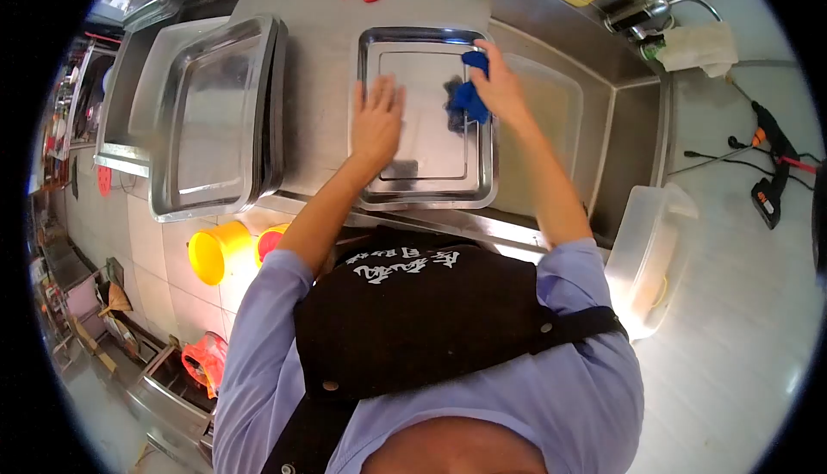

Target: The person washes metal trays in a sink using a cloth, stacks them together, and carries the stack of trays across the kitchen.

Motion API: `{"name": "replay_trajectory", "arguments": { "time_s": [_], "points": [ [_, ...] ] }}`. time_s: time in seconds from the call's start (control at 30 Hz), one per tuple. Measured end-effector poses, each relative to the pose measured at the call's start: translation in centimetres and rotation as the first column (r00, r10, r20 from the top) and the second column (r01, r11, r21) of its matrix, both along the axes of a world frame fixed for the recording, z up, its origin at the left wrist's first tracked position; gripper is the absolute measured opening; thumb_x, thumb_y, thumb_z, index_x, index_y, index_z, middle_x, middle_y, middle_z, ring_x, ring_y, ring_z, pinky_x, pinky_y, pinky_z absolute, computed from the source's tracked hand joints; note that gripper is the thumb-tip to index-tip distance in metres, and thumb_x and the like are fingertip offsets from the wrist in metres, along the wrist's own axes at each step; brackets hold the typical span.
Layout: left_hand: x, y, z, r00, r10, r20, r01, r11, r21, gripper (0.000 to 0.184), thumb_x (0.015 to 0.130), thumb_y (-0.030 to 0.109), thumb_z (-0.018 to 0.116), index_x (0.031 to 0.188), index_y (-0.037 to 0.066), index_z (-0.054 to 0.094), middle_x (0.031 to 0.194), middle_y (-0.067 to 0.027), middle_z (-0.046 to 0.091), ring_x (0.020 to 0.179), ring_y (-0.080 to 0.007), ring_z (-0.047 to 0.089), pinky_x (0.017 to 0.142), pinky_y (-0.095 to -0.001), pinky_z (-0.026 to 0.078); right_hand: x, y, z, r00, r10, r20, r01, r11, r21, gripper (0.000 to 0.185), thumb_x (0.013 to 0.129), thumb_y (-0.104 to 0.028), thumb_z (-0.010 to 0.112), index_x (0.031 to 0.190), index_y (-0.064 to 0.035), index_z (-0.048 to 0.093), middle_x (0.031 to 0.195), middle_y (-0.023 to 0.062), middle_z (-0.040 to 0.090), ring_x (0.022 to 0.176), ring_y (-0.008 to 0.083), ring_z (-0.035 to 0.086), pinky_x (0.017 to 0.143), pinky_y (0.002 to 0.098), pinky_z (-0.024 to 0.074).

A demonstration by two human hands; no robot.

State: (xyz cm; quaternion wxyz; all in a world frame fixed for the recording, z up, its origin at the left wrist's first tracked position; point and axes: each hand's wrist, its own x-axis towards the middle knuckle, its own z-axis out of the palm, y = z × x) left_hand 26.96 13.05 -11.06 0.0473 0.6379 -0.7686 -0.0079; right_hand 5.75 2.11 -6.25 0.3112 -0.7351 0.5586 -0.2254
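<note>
At the upper centre of the frame, the tray [422, 112] lies flat on the table [319, 86] by the sink [633, 125]; the right hand [498, 86] has its grip closed on a blue cloth [470, 105] at the tray's right side, while the left hand [377, 121], empty with fingers spread, is over its left side, contact unclear. Wiping looks partway done; whether the stacked trays [211, 130] at upper left are finished or waiting, I cannot tell.

Dressed in a pale lavender-blue shirt [500, 399] with a rounded neckline [457, 415] and creased sleeves [258, 328] ending around the elbows. Covered in front by a black apron bib [422, 328], printed with white brush-style characters [408, 264] and joined to broad black straps [579, 325]. Dotted with small, round metallic studs [330, 385] near the bib's corners.
</note>
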Motion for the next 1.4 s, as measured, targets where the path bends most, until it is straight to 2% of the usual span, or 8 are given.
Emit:
{"name": "replay_trajectory", "arguments": {
  "time_s": [0.03, 0.13, 0.23, 0.5, 0.63, 0.87, 1.0, 1.4],
  "points": [
    [-0.7, -0.4, 0.0, 0.997, -0.02, -0.081, 0.028, 0.995, 0.099, 0.086, 0.077, 0.042, 0.066, 0.145, 0.011, 0.023, 0.151, -0.0218, 0.009, 0.14, -0.0371, 0.008, 0.111, -0.0528, 0.005, 1.3, -0.4, -2.2, 0.998, -0.009, -0.054, 0.002, 0.991, -0.133, 0.041, 0.085, -0.018, 0.053, 0.124, -0.0155, 0.043, 0.111, 0.0223, 0.059, 0.095, 0.043, 0.059, 0.082, 0.0462, 0.047],
    [-1.0, -0.4, -2.0, 0.959, 0.028, -0.281, 0.028, 0.98, 0.195, 0.101, 0.073, 0.054, 0.066, 0.148, 0.015, 0.012, 0.152, -0.0206, 0.0, 0.14, -0.0396, -0.002, 0.109, -0.058, 0.002, 3.8, 1.3, -4.8, 0.86, 0.005, -0.51, -0.145, 0.961, -0.234, 0.025, 0.082, -0.015, 0.053, 0.104, -0.0023, 0.055, 0.092, 0.0194, 0.058, 0.075, 0.0347, 0.064, 0.064, 0.0428, 0.0533],
    [-0.9, -0.7, -1.8, 0.977, 0.042, -0.209, 0.024, 0.952, 0.304, 0.11, 0.07, 0.059, 0.066, 0.149, 0.017, 0.002, 0.152, -0.0199, -0.006, 0.14, -0.0374, -0.01, 0.107, -0.0614, -0.001, 4.1, 3.9, -5.6, 0.777, 0.021, -0.629, -0.273, 0.912, -0.306, 0.018, 0.08, -0.011, 0.054, 0.092, 0.0016, 0.058, 0.085, 0.0161, 0.057, 0.068, 0.0285, 0.065, 0.052, 0.0363, 0.0533],
    [-0.4, -0.7, -1.9, 0.955, 0.018, -0.295, 0.067, 0.959, 0.276, 0.111, 0.067, 0.052, 0.072, 0.148, 0.016, 0.006, 0.153, -0.0199, -0.004, 0.14, -0.0389, -0.007, 0.106, -0.0639, 0.001, 6.1, -2.4, -4.7, 0.761, 0.028, -0.648, -0.299, 0.901, -0.313, 0.013, 0.074, -0.011, 0.06, 0.079, 0.0003, 0.063, 0.082, 0.0141, 0.058, 0.066, 0.0283, 0.065, 0.052, 0.035, 0.0535],
    [-0.5, -1.1, -1.5, 0.958, 0.038, -0.285, 0.046, 0.959, 0.281, 0.107, 0.069, 0.054, 0.068, 0.148, 0.015, 0.008, 0.153, -0.0198, -0.004, 0.14, -0.0382, -0.007, 0.106, -0.0627, 0.0, 4.7, 1.6, -5.7, 0.769, 0.069, -0.636, -0.395, 0.833, -0.388, 0.012, 0.073, -0.01, 0.06, 0.079, 0.0003, 0.062, 0.082, 0.0148, 0.056, 0.067, 0.0274, 0.065, 0.052, 0.0356, 0.0535],
    [-0.5, -1.1, -1.0, 0.959, 0.039, -0.282, 0.058, 0.943, 0.328, 0.105, 0.071, 0.054, 0.068, 0.148, 0.014, 0.009, 0.153, -0.0195, -0.003, 0.141, -0.0376, -0.007, 0.107, -0.0625, 0.0, 5.4, -1.7, -6.8, 0.775, 0.009, -0.632, -0.299, 0.886, -0.355, 0.01, 0.076, -0.01, 0.056, 0.08, -0.0004, 0.059, 0.084, 0.014, 0.054, 0.066, 0.0283, 0.063, 0.05, 0.037, 0.0527],
    [-0.6, -1.1, -0.9, 0.955, 0.058, -0.291, 0.046, 0.94, 0.337, 0.106, 0.07, 0.054, 0.068, 0.148, 0.014, 0.009, 0.153, -0.0198, -0.002, 0.141, -0.0375, -0.007, 0.106, -0.0628, 0.0, 4.8, 0.5, -6.1, 0.83, 0.124, -0.544, -0.366, 0.856, -0.364, 0.009, 0.078, -0.007, 0.053, 0.084, -0.0013, 0.057, 0.084, 0.0128, 0.054, 0.07, 0.0281, 0.063, 0.052, 0.0384, 0.0532],
    [-0.8, -1.4, -1.6, 0.958, 0.022, -0.286, 0.067, 0.953, 0.297, 0.107, 0.07, 0.055, 0.068, 0.148, 0.013, 0.008, 0.153, -0.0199, -0.002, 0.141, -0.0372, -0.007, 0.107, -0.0626, -0.001, 5.0, -2.7, -7.3, 0.826, -0.039, -0.563, -0.236, 0.882, -0.407, 0.01, 0.081, -0.009, 0.05, 0.088, -0.0032, 0.055, 0.084, 0.0119, 0.057, 0.067, 0.029, 0.063, 0.051, 0.04, 0.052]
  ]
}}
